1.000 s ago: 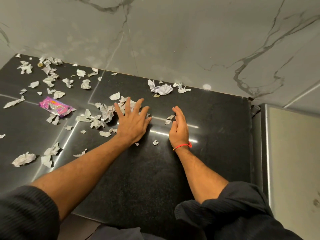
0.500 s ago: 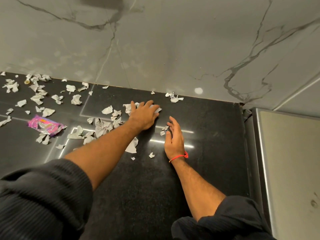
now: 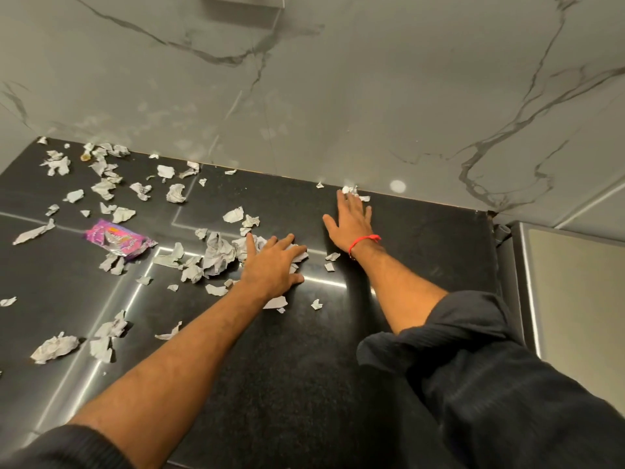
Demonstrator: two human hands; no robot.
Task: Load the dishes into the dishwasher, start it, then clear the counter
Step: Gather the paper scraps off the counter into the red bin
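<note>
Evidently the step in hand is the last one, clearing the counter; no dishes and no dishwasher controls are in view, so the earlier steps cannot be checked from this position. The black tabletop (image 3: 304, 350) is strewn with torn paper scraps (image 3: 220, 252), thickest from about nine to eleven o'clock of the left hand and thinning toward the far wall. A purple wrapper (image 3: 116, 239) lies among them at roughly nine o'clock, well apart from both hands.

The left hand (image 3: 274, 265) lies flat, fingers spread and straight, pressing on a cluster of scraps at the middle of the tabletop; it grasps nothing. The right hand (image 3: 351, 221), marked by a red wrist thread (image 3: 363, 241), is likewise flat and released, reaching toward twelve o'clock, with its fingertips (image 3: 348, 201) touching a small white scrap (image 3: 348, 190) at the wall edge. A steel appliance top (image 3: 571, 299) adjoins the tabletop at three o'clock.

Assessment: the work looks like a sweeping-together, not yet a pickup. The next move calls for drawing the far scrap back toward the central pile, then raking in the outlying litter on the left. Light paper may slip under flat palms or scatter, and no bin is visible.
</note>
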